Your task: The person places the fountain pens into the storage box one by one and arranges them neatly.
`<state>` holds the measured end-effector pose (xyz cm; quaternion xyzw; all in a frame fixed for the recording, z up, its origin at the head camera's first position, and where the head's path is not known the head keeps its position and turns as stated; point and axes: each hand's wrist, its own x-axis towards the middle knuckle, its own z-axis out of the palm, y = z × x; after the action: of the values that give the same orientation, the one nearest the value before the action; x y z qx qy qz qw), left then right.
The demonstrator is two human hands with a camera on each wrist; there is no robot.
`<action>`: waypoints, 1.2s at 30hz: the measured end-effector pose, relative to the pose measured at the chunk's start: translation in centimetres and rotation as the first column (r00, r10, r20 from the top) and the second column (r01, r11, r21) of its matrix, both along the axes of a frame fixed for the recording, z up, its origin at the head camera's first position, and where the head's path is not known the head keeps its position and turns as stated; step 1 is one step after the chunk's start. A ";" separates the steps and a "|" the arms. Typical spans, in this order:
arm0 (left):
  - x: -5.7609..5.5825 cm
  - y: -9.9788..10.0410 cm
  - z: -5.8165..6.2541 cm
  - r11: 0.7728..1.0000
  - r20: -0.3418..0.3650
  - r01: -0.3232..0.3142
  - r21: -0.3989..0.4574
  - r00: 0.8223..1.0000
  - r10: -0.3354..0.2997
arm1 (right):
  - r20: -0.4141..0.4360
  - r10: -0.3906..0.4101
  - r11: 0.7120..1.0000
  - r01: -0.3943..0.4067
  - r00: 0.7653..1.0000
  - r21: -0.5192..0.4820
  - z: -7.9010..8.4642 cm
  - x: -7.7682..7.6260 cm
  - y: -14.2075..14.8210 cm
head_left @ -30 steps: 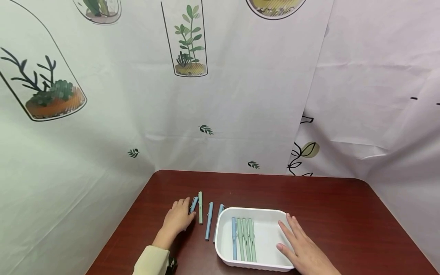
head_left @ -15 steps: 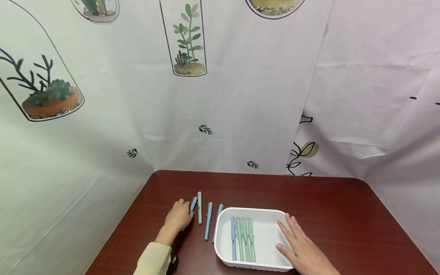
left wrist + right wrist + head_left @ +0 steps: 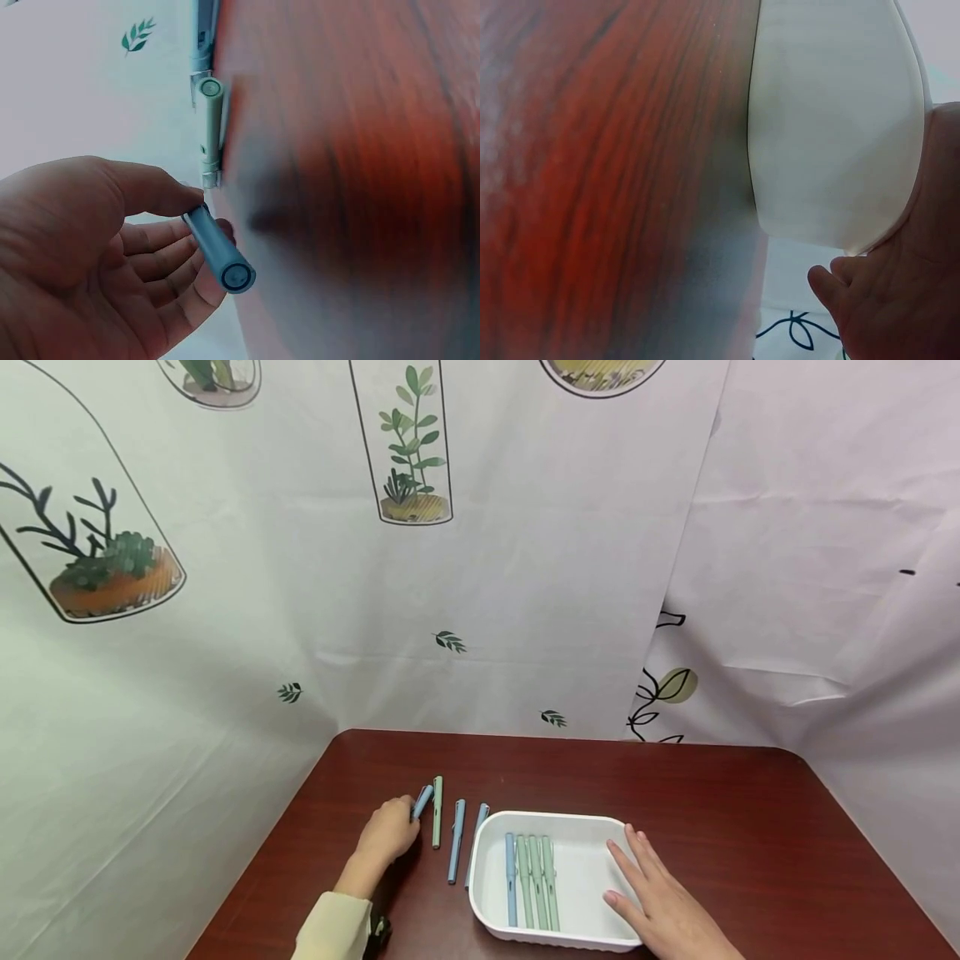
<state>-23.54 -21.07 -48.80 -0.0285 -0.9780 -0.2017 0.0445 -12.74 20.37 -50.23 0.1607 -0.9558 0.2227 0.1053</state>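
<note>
My left hand (image 3: pixel 390 832) pinches a blue pen (image 3: pixel 223 251) between thumb and fingers, at the left of the table. Just right of it lies a green pen (image 3: pixel 437 814), and farther right a blue pen (image 3: pixel 457 843). Another blue pen (image 3: pixel 481 817) lies partly hidden beside the white tray (image 3: pixel 555 937). Inside that tray a blue pen (image 3: pixel 511 881) and several green pens (image 3: pixel 536 885) lie side by side in its left half. My right hand (image 3: pixel 660 902), fingers straight and spread, rests at the tray's right rim.
The dark red wooden table (image 3: pixel 720 827) reaches back to a white curtain (image 3: pixel 525 568) printed with plants. Curtain cloth also closes off both sides. A dark device (image 3: pixel 378 935) sits at the left wrist, by the pale sleeve (image 3: pixel 335 927).
The left hand's fingers have closed on the blue pen, which has shifted slightly upward in the head view. The right hand and the tray stay in place.
</note>
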 end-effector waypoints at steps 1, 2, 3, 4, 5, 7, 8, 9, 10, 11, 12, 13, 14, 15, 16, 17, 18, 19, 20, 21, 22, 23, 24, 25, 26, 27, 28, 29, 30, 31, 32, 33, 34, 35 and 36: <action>0.1 0.0 0.1 1.000 -0.001 -0.003 0.010 1.000 0.003 | 0.003 -0.001 1.000 0.001 1.000 0.000 0.0 0.0 0.0; 0.2 0.0 0.2 1.000 0.003 -0.011 0.019 1.000 0.011 | 0.008 -0.003 1.000 0.003 1.000 0.000 0.1 0.0 0.0; 0.3 0.0 0.4 0.999 0.003 -0.016 0.028 1.000 0.016 | 0.006 -0.002 1.000 0.002 1.000 0.000 0.0 0.0 0.0; 0.4 0.0 0.5 0.999 0.004 -0.022 0.037 1.000 0.022 | 0.002 -0.002 1.000 0.002 1.000 -0.001 0.0 0.0 0.0; 0.5 0.0 0.6 0.999 0.001 -0.028 0.045 1.000 0.028 | 0.003 -0.002 1.000 0.002 1.000 0.000 0.0 0.0 0.0; 0.6 0.0 0.8 0.998 -0.021 -0.032 0.054 0.999 0.033 | -0.001 0.000 1.000 0.000 1.000 -0.002 0.0 0.0 0.0; 0.7 0.1 0.9 0.997 -0.027 -0.036 0.067 0.999 0.038 | -0.001 0.000 1.000 0.000 1.000 -0.004 0.0 0.0 0.0; 0.8 0.1 1.1 0.996 -0.037 -0.034 0.083 0.999 0.037 | -0.006 0.002 1.000 -0.002 1.000 -0.005 0.0 0.0 0.0; 0.9 0.2 1.2 0.994 -0.042 -0.035 0.100 0.998 0.039 | -0.010 0.004 1.000 -0.004 1.000 -0.006 0.0 0.0 0.0; 1.1 0.2 1.3 0.993 -0.050 -0.032 0.117 0.998 0.038 | -0.014 0.005 1.000 -0.005 1.000 -0.006 0.0 0.0 0.0; 1.2 0.3 1.5 0.990 -0.055 -0.028 0.136 0.998 0.036 | -0.019 0.003 1.000 -0.003 1.000 -0.003 0.0 0.0 0.1; 1.3 0.4 1.6 0.988 -0.058 -0.023 0.155 0.998 0.032 | -0.023 0.005 1.000 -0.005 1.000 -0.004 0.0 0.1 0.1; 1.5 0.5 1.8 0.985 -0.058 -0.018 0.173 0.998 0.028 | -0.027 0.008 1.000 -0.008 1.000 -0.008 0.0 0.1 0.1; 1.7 0.6 1.9 0.982 -0.061 -0.012 0.188 0.998 0.024 | -0.030 0.010 1.000 -0.010 0.999 -0.012 0.0 0.1 0.2; 1.8 0.8 2.1 0.979 -0.061 -0.006 0.203 0.998 0.019 | -0.032 0.012 1.000 -0.012 0.999 -0.018 0.0 0.1 0.2; 2.0 0.9 2.3 0.976 -0.067 0.002 0.218 0.998 0.013 | -0.030 0.015 0.999 -0.015 0.999 -0.030 0.0 0.1 0.2; 2.2 1.1 2.4 0.972 -0.066 0.007 0.237 0.998 0.009 | -0.028 0.019 0.999 -0.020 0.999 -0.044 0.1 0.1 0.3; 2.4 1.2 2.6 0.967 -0.067 0.012 0.254 0.998 0.005 | -0.027 0.027 0.998 -0.029 0.999 -0.064 0.1 0.1 0.3; 2.6 1.4 2.8 0.960 -0.063 0.019 0.279 0.998 -0.001 | -0.034 0.032 0.997 -0.034 0.999 -0.075 0.1 0.1 0.4; 2.7 1.6 3.0 0.953 -0.064 0.028 0.302 0.998 -0.009 | -0.045 0.039 0.995 -0.042 0.998 -0.086 0.1 0.1 0.4; 2.9 1.8 3.2 0.944 -0.061 0.037 0.329 0.998 -0.018 | -0.059 0.045 0.994 -0.050 0.997 -0.094 0.1 0.1 0.5; 3.0 2.1 3.4 0.933 -0.057 0.045 0.357 0.998 -0.026 | -0.075 0.051 0.993 -0.059 0.996 -0.100 0.1 0.0 0.5; 3.1 2.3 3.6 0.918 -0.049 0.056 0.394 0.998 -0.039 | -0.098 0.057 0.993 -0.067 0.994 -0.095 0.1 0.0 0.6; 3.3 2.5 3.8 0.901 -0.042 0.069 0.428 0.998 -0.056 | -0.122 0.063 0.994 -0.073 0.991 -0.084 0.0 0.0 0.6; 3.4 2.8 4.0 0.885 -0.036 0.081 0.458 0.997 -0.073 | -0.143 0.067 0.994 -0.078 0.987 -0.071 0.0 -0.1 0.7; 3.5 3.0 4.1 0.872 -0.030 0.091 0.481 0.996 -0.088 | -0.156 0.071 0.995 -0.081 0.985 -0.062 -0.1 -0.1 0.7; 3.6 3.2 4.3 0.856 -0.020 0.099 0.508 0.994 -0.103 | -0.162 0.074 0.995 -0.083 0.984 -0.052 -0.2 -0.1 0.8; 3.7 3.5 4.4 0.842 -0.013 0.109 0.529 0.993 -0.121 | -0.166 0.076 0.995 -0.084 0.983 -0.044 -0.3 -0.1 0.8; 3.9 3.7 4.6 0.828 -0.007 0.120 0.547 0.990 -0.139 | -0.169 0.077 0.996 -0.084 0.983 -0.036 -0.4 -0.2 0.8; 4.0 4.0 4.7 0.822 -0.005 0.134 0.554 0.988 -0.157 | -0.168 0.078 0.996 -0.084 0.983 -0.032 -0.4 -0.2 0.8; 4.1 4.2 4.8 0.815 -0.004 0.146 0.561 0.985 -0.174 | -0.168 0.078 0.996 -0.084 0.983 -0.030 -0.5 -0.2 0.8; 4.3 4.4 4.9 0.805 -0.001 0.158 0.571 0.981 -0.192 | -0.170 0.078 0.996 -0.084 0.982 -0.030 -0.6 -0.2 0.8; 4.4 4.7 5.0 0.794 0.003 0.170 0.584 0.977 -0.211 | -0.172 0.078 0.996 -0.084 0.982 -0.028 -0.6 -0.2 0.8; 4.5 4.9 5.2 0.785 0.004 0.181 0.592 0.974 -0.228 | -0.177 0.078 0.996 -0.084 0.981 -0.025 -0.6 -0.2 0.9; 4.6 5.1 5.2 0.777 0.006 0.192 0.600 0.970 -0.245 | -0.180 0.078 0.996 -0.083 0.981 -0.023 -0.7 -0.2 0.9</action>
<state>-18.92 -15.93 -43.57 -0.1179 -0.8562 -0.5028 -0.0136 -12.93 21.23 -50.88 0.2170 -0.9316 0.2261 0.1841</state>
